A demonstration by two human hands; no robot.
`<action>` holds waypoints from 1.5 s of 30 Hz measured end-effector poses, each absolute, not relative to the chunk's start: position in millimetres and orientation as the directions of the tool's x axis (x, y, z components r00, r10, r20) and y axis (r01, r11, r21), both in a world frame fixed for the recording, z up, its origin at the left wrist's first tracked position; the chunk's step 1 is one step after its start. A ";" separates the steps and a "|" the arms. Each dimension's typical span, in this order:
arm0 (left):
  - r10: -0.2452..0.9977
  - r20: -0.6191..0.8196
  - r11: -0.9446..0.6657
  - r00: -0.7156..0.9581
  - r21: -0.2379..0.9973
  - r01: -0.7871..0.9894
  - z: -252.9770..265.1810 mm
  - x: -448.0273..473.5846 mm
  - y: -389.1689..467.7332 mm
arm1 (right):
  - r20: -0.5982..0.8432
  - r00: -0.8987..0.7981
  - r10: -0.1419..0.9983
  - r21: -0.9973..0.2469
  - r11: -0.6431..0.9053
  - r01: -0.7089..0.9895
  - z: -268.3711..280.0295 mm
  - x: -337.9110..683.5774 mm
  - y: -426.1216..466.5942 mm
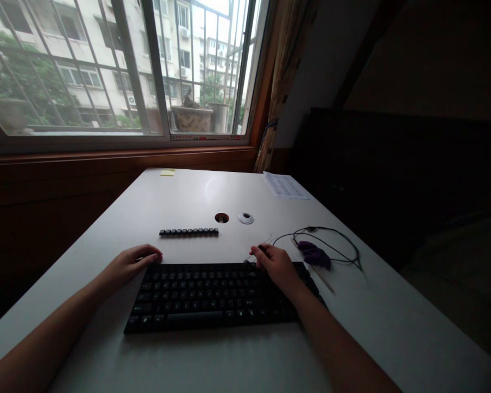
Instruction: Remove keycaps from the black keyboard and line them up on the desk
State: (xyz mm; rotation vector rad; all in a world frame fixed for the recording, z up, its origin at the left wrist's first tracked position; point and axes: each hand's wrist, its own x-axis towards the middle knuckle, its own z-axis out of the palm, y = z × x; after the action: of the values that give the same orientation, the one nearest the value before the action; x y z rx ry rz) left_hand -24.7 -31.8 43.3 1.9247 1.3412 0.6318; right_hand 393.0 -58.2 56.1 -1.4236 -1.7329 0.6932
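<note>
A black keyboard point(194, 297) lies flat before me on the white desk. My left hand point(137, 259) rests by its upper left corner, fingers loosely bent and nothing visible in them; a slight gap shows between thumb and fingers. Over the upper right part of the keys, my right hand point(276, 263) pinches a small black-handled wire keycap puller point(263, 249). Thin wire ends stick out on both sides of the fingers. What lies under the right palm is hidden. Beyond the keyboard, several black keycaps point(189, 232) stand in a straight row.
Right of the keyboard lie a coiled black cable point(355, 256), a dark purple cloth item point(314, 254) and a thin stick point(324, 281). Farther back are a cable hole point(221, 218), its round white cover point(246, 218), printed paper point(287, 186) and yellow notes point(167, 172).
</note>
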 end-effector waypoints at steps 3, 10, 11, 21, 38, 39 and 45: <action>0.937 0.010 -0.230 0.350 0.770 0.595 43.3 -24.4 -31.5 | 0.274 -0.085 0.958 -0.766 0.271 0.583 58.7 390.9 -60.9; 0.943 0.018 -0.229 0.332 0.758 0.611 45.8 -21.4 -33.1 | 0.346 -0.120 0.931 -0.733 0.348 0.584 63.9 386.5 -66.4; 0.945 0.019 -0.229 0.328 0.756 0.614 46.4 -20.9 -33.6 | 0.350 -0.122 0.929 -0.732 0.352 0.583 64.3 386.0 -66.8; 0.932 0.111 -0.311 0.346 0.733 0.605 44.3 -19.5 -34.8 | 0.331 -0.154 0.931 -0.768 0.361 0.529 66.1 379.4 -69.5; 0.725 0.407 -0.677 0.555 0.566 0.470 66.1 62.0 -88.4 | 0.132 -0.432 0.892 -0.988 0.156 0.019 66.2 332.9 -91.5; 0.741 0.367 -0.652 0.562 0.593 0.472 64.6 65.4 -89.7 | 0.128 -0.446 0.886 -0.988 0.151 0.015 65.3 331.9 -91.6; 0.780 0.254 -0.530 0.572 0.754 0.388 54.2 66.2 -83.6 | 0.116 -0.479 0.870 -0.989 0.144 0.021 61.0 329.3 -92.1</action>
State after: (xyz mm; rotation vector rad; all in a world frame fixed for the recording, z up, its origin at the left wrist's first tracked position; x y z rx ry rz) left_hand 66.2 -83.6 54.2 2.1519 0.9285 0.7766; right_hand 329.3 -92.1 61.0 -0.8700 -1.6694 1.4263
